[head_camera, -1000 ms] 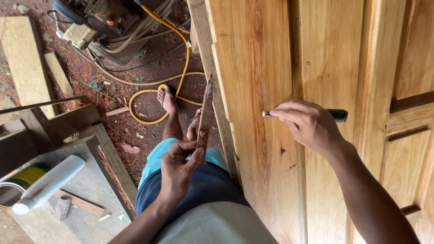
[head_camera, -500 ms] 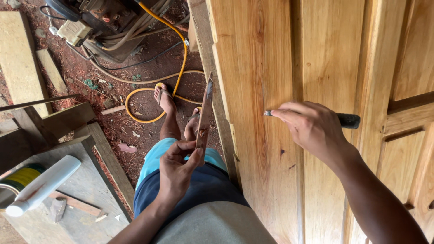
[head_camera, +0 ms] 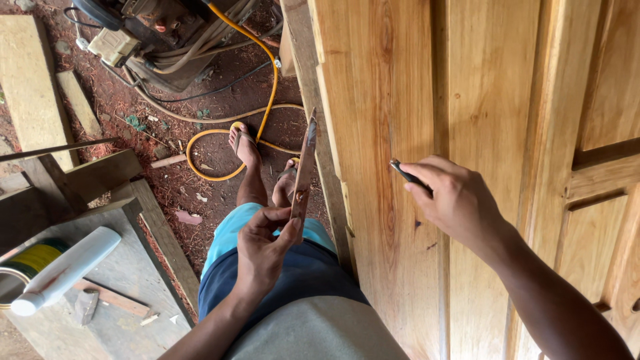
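My left hand (head_camera: 263, 250) grips a thin wooden strip (head_camera: 304, 170) by its lower end, holding it upright beside the edge of a wooden door panel (head_camera: 380, 100). Over the door's flat face, my right hand (head_camera: 457, 200) holds a dark slim tool (head_camera: 408, 175); its tip points left at the wood and most of its length is hidden inside the fingers. Small dark marks (head_camera: 420, 227) show on the door below that hand. My legs and sandalled feet (head_camera: 243, 143) stand on the reddish ground between the door and a bench.
A grey workbench (head_camera: 127, 273) at the lower left carries a white bottle (head_camera: 63, 270), a tin (head_camera: 20, 267) and wood scraps. A machine (head_camera: 167, 33) with a yellow hose (head_camera: 233, 133) and cables sits at the top. Planks (head_camera: 30, 80) lie on the left.
My right hand has turned, so the dark tool's rear end no longer sticks out on the right. The view has shifted slightly. My left hand holds the strip as before.
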